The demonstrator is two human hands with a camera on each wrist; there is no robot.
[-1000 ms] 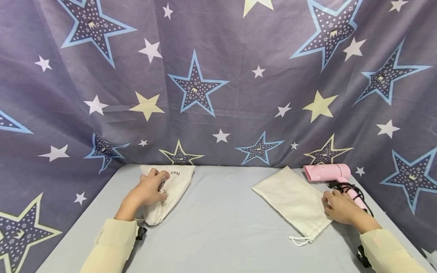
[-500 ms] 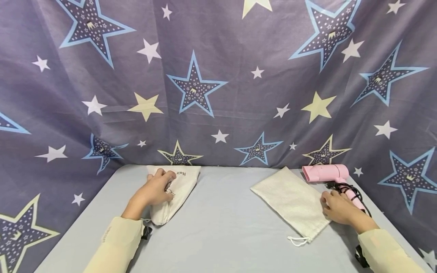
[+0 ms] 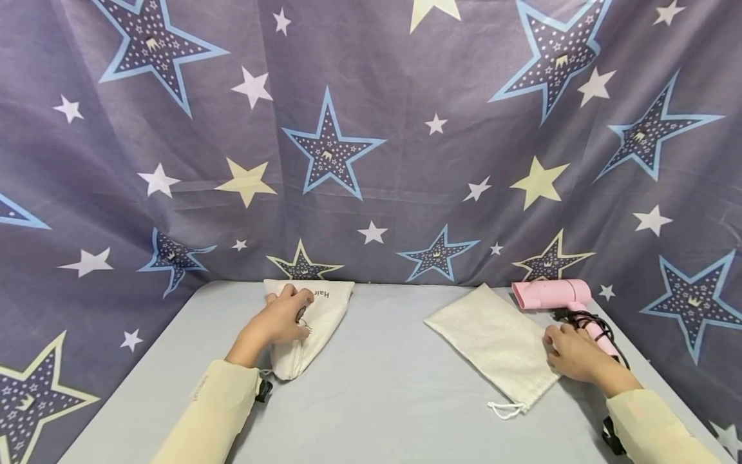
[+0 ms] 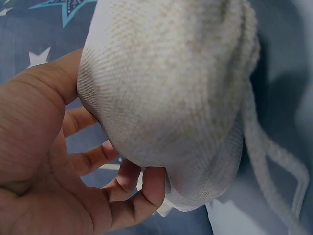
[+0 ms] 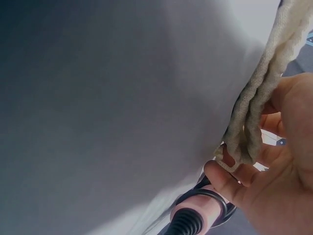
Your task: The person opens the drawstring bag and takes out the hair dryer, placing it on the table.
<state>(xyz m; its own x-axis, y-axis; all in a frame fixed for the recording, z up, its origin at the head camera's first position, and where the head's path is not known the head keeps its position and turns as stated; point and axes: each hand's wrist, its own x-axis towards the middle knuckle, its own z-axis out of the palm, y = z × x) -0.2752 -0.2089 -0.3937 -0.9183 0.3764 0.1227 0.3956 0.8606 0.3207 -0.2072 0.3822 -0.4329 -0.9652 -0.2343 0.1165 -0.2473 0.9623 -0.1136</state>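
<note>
At the back left of the table, my left hand (image 3: 277, 322) grips a filled white drawstring bag (image 3: 329, 316) printed with "Hair" and a drawing. Thumb and fingers bend around this bag (image 4: 166, 93) in the left wrist view, its cord hanging at the right; its contents are hidden. On the right, my right hand (image 3: 575, 354) holds the side edge of a flat, pale drawstring bag (image 3: 493, 341) near its mouth. In the right wrist view the fingers (image 5: 222, 181) curl at the gathered hem (image 5: 252, 117). Beside that hand lies a pink hair dryer (image 3: 551, 294).
A black cord (image 3: 591, 320) is wound around the dryer's handle. The flat bag's white drawstring (image 3: 507, 408) trails toward the front. Behind the light grey table (image 3: 382, 386) hangs a purple-grey cloth (image 3: 394, 174) with stars.
My left hand has moved to the right along the back of the table, carrying the filled bag with it. The right hand, flat bag and hair dryer stay in place.
</note>
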